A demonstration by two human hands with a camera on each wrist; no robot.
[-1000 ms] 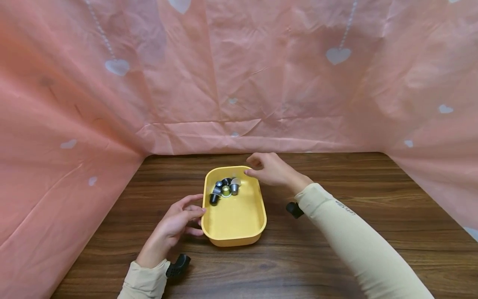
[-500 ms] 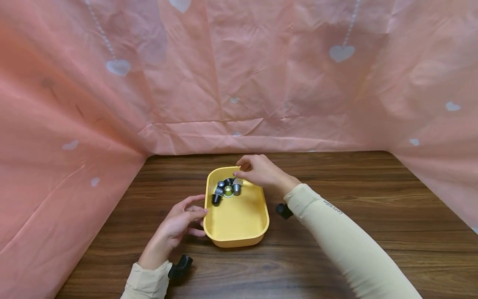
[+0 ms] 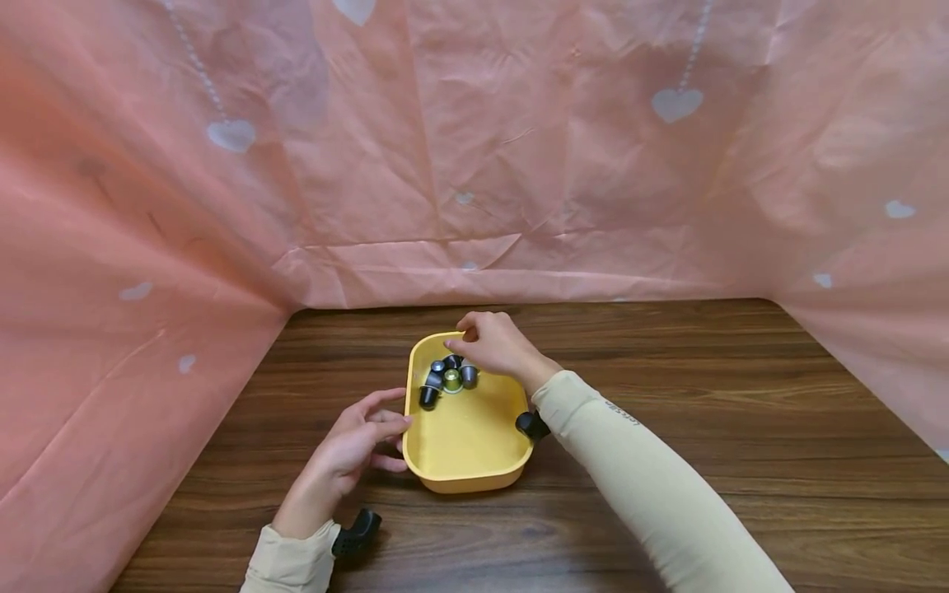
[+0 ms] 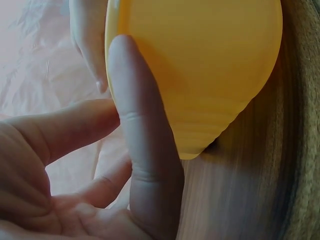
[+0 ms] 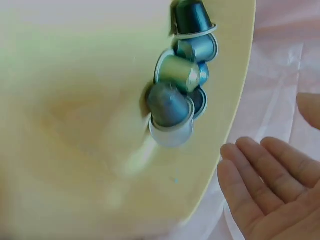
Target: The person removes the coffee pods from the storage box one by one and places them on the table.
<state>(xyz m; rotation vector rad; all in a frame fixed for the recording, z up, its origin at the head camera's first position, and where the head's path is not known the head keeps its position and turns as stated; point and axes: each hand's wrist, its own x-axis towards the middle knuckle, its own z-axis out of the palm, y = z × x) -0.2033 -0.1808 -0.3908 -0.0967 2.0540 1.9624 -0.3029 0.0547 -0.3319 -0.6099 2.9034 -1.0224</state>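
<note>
Several coffee capsules (image 3: 452,379) in black, grey and green lie clustered inside a yellow bin (image 3: 474,436), toward its far left corner. In the right wrist view, one grey capsule (image 5: 170,107) leans by its pale lid against the others. My left hand (image 3: 352,445) rests its fingertips on the outside of the bin's left wall; the left wrist view shows these extended fingers (image 4: 145,120) against the yellow side. Over the bin's far rim hovers my right hand (image 3: 495,346), above the capsules and holding nothing, its fingers (image 5: 270,170) loosely extended.
The bin stands on a dark wood-grain table (image 3: 667,461). Pink cloth (image 3: 519,165) with white hearts hangs behind and at both sides. A black wrist device (image 3: 357,531) sits by the left sleeve, another (image 3: 532,425) by the right.
My right hand has moved left from the bin's far right corner to above the capsules. My left hand has kept its place at the bin's left wall.
</note>
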